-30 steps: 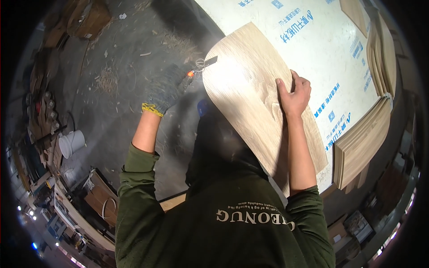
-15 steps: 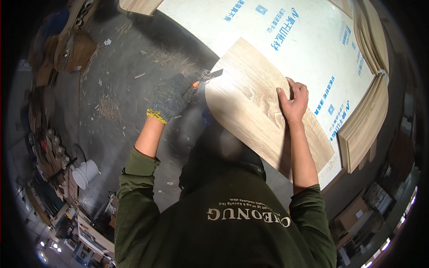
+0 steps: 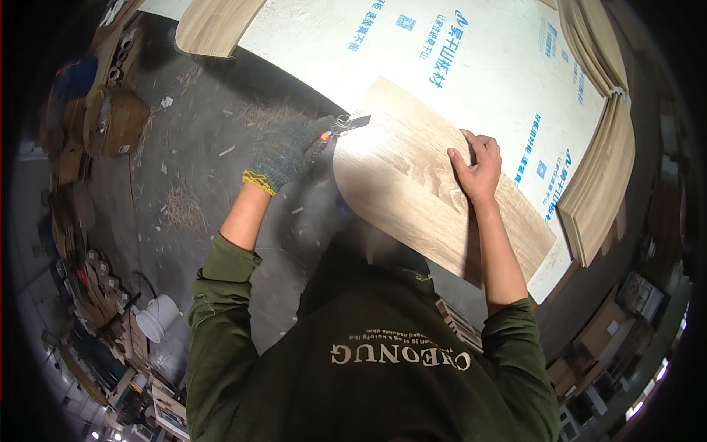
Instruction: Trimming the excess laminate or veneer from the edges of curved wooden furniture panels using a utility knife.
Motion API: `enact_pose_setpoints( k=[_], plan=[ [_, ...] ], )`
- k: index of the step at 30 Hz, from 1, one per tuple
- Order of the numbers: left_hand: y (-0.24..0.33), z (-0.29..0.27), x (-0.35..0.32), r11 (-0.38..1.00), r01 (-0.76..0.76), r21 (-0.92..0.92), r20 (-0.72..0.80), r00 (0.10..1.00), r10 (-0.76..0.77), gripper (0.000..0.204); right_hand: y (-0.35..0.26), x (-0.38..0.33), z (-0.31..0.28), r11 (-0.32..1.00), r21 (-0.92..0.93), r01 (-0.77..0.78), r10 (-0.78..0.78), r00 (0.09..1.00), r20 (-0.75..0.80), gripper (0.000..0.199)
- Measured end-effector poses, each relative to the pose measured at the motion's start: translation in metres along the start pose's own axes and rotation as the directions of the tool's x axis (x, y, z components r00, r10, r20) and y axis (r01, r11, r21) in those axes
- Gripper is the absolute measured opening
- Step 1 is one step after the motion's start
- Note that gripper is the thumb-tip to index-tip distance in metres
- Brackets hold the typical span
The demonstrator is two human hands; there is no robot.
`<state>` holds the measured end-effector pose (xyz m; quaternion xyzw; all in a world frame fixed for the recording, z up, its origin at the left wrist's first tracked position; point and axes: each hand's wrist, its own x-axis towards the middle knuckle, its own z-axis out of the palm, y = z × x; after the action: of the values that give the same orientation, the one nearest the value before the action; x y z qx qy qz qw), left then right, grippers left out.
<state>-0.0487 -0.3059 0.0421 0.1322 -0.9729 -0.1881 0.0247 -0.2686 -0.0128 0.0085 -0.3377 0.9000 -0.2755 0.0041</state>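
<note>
A wood-grain panel (image 3: pixel 420 184) with a rounded left end lies across the near edge of a white printed board (image 3: pixel 346 66). My bare right hand (image 3: pixel 480 168) rests on its upper side, with fingers stretched and thumb apart. In a dark knitted glove with a yellow cuff, my left hand (image 3: pixel 286 153) is closed around a small tool (image 3: pixel 359 122). An orange part and a flat dark blade stick out past the fingers; the rest is hidden in the glove. The blade is at the panel's upper-left edge, with thin pale curls beside it. Contact there is hard to tell.
Curved wood-grain pieces (image 3: pixel 600 184) are stacked along the right side of the board. Another panel (image 3: pixel 213 29) overhangs at the far left. Shavings (image 3: pixel 180 206) litter the grey floor, where a white bucket (image 3: pixel 157 317) and cardboard boxes (image 3: pixel 118 121) stand.
The whole view has turned slightly. My left hand and the tool have shifted a little along the panel's edge toward its far corner. My right hand stays on the panel.
</note>
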Motion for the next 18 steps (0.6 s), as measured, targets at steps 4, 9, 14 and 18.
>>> enact_pose_setpoints(
  k=[4,9,14,18],
  plan=[
    [-0.004,0.002,0.009,1.0,-0.002,0.018,0.056,0.998,0.001,0.032,0.001,0.0,0.0,1.0,-0.01,0.013,-0.013,1.0,-0.004,0.047],
    [-0.008,0.005,0.02,0.999,-0.013,0.045,0.044,0.999,0.011,0.036,-0.001,0.0,0.0,1.0,-0.019,0.01,-0.01,1.0,0.003,0.047],
    [-0.005,-0.002,0.037,0.995,-0.023,0.101,0.065,0.998,0.016,0.036,0.001,0.0,-0.001,1.0,-0.024,0.002,-0.001,1.0,0.009,0.046],
    [0.0,-0.007,0.05,0.991,-0.007,0.131,0.107,0.994,-0.007,0.038,0.001,-0.001,0.0,1.0,-0.018,0.005,-0.005,1.0,0.005,0.046]
  ],
)
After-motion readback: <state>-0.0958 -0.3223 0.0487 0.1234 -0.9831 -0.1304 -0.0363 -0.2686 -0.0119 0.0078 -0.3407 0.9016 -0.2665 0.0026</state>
